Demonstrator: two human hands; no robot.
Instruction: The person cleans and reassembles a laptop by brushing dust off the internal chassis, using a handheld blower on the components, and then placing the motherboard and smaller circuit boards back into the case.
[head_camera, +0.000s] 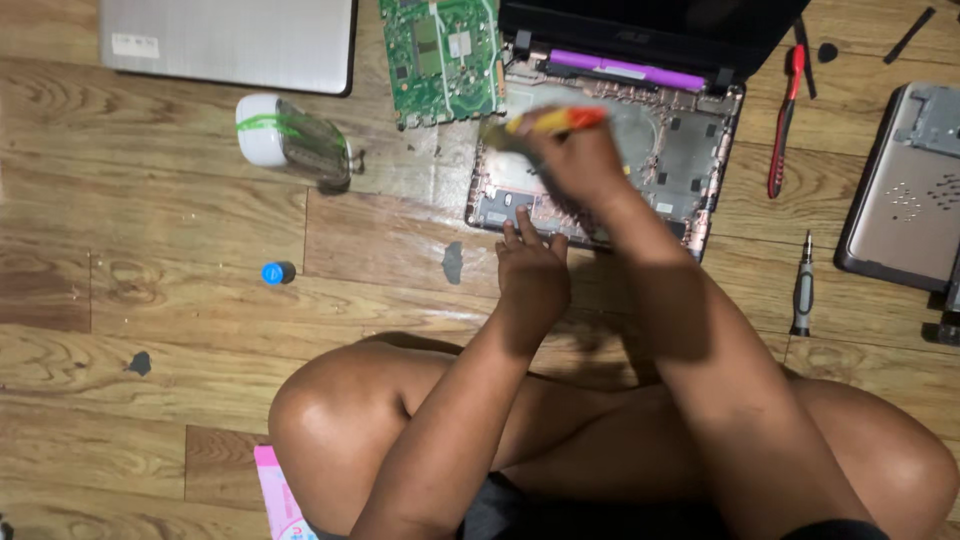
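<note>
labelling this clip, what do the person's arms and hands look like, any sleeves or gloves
Both arms are bare to the frame's bottom edge: no sleeves, gloves, watch or bands show. The left hand shows no rings. The right hand is motion-blurred, so small details there cannot be told.

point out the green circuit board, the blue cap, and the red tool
circuit board (441, 58), head view, middle of the board
blue cap (275, 272), head view, cap top
red tool (785, 125), head view, mid-handle
</note>
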